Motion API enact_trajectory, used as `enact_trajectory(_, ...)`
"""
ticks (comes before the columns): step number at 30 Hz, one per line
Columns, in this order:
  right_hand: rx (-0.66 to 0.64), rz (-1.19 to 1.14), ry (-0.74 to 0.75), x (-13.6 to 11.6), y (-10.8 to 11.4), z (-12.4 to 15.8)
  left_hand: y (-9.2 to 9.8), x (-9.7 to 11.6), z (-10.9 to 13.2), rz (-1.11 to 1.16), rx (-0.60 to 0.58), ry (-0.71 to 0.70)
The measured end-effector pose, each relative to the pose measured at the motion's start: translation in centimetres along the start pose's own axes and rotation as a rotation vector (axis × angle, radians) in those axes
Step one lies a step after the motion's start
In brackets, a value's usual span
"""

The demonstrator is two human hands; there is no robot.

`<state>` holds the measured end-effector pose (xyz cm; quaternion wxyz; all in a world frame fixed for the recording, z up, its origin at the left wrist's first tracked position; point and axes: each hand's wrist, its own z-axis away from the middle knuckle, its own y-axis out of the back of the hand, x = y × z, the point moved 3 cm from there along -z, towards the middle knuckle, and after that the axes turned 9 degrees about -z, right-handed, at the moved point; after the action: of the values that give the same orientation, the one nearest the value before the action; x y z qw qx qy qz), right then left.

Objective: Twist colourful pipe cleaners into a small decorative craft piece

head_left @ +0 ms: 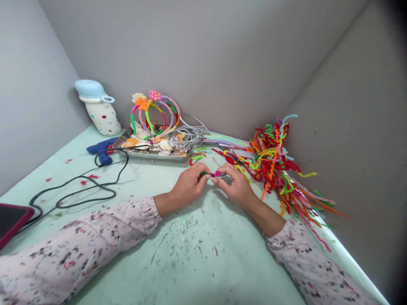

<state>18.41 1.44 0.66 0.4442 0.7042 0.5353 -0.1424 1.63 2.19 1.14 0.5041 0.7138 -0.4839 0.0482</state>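
My left hand (189,185) and my right hand (233,185) meet at the middle of the pale green table (203,254). Between their fingertips, both pinch a green pipe cleaner (205,173) with a small magenta fuzzy twist (216,173) on it. To the right of my right hand lies a tangled heap of red, orange, green and yellow pipe cleaners (270,163). A few loose strands reach towards my fingers. Behind my hands stands a metal tray (152,155) holding seashells (165,145) and pipe-cleaner headbands with flowers (155,112).
A blue glue gun (101,149) lies left of the tray, its black cord (95,186) looping across the table. A white dotted flask with a pale blue lid (98,110) stands in the corner. Grey wire (187,137) sits on the tray. A dark tablet (11,222) lies at far left.
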Motion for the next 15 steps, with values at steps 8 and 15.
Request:
enact_trajectory(8,0.014,0.019,-0.018,0.00,0.02,-0.02,-0.16,-0.16,0.02,0.042,-0.013,0.054)
enact_trajectory(15,-0.008,0.042,-0.028,-0.17,-0.17,-0.02,0.02,0.07,-0.04,0.013,-0.002,0.052)
